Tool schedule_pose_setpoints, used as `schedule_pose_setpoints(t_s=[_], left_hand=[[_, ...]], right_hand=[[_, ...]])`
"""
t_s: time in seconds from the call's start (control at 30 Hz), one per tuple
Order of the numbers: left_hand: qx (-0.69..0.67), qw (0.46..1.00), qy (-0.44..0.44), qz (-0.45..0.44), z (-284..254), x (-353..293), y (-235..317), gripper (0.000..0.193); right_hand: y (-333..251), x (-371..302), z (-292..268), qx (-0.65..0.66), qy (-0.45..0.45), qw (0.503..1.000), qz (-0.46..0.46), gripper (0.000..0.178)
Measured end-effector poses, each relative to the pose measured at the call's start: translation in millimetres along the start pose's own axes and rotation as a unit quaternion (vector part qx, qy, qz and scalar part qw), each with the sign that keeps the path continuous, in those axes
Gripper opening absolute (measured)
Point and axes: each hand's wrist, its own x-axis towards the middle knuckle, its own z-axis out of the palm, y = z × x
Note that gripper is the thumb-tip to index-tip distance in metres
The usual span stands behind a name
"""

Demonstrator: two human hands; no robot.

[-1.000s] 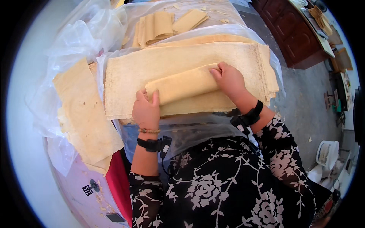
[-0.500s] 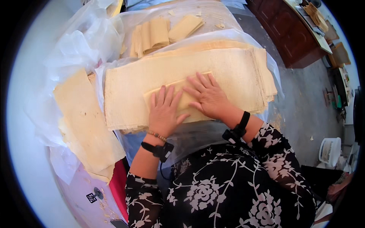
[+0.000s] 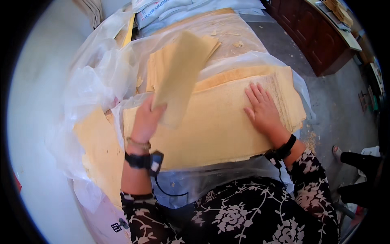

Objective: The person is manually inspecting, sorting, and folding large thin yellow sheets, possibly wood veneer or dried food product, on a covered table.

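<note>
My left hand [image 3: 147, 120] is closed on the lower end of a folded pale-yellow sheet [image 3: 182, 75], a long flat strip held up and tilted above the stack. The strip is a little blurred. Fingers outstretched, my right hand [image 3: 263, 107] rests flat on the right part of a wide stack of thin pale-yellow sheets [image 3: 215, 126]. The stack has rough, darker edges at its right end. Behind the raised strip lies a pile of similar folded sheets [image 3: 156, 67], partly hidden by it.
Loose sheets [image 3: 99, 142] lie left of the stack, beside crumpled clear plastic [image 3: 103, 67]. White and blue sacks [image 3: 162, 14] stand at the back. A dark red cabinet [image 3: 308, 34] is at the far right. Another person's legs [image 3: 359, 162] show at the right.
The folded sheet, flat under both hands before, is now lifted in my left hand toward the back pile. My right hand has slid right on the stack. The view has shifted.
</note>
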Motion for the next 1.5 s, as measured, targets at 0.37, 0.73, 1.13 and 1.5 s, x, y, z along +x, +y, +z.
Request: schedule_pose_setpoints(t_s=[0.37, 0.73, 1.13, 1.5], left_hand=[[-0.148, 0.955, 0.066, -0.247, 69, 248, -85, 0.03], [0.222, 0.963, -0.057, 0.139, 117, 80, 55, 0.026], [0.323, 0.883, -0.11, 0.323, 224, -84, 33, 0.054], [0.399, 0.811, 0.019, 0.428, 266, -94, 39, 0.034]], right_hand=[[-14, 3, -11, 0.038, -0.019, 0.999, 0.02, 0.06], [5, -9, 11, 0.066, 0.047, 0.996, 0.022, 0.051], [74, -164, -41, 0.546, 0.029, 0.703, 0.455, 0.028], [45, -166, -17, 0.709, -0.007, 0.624, 0.328, 0.032]])
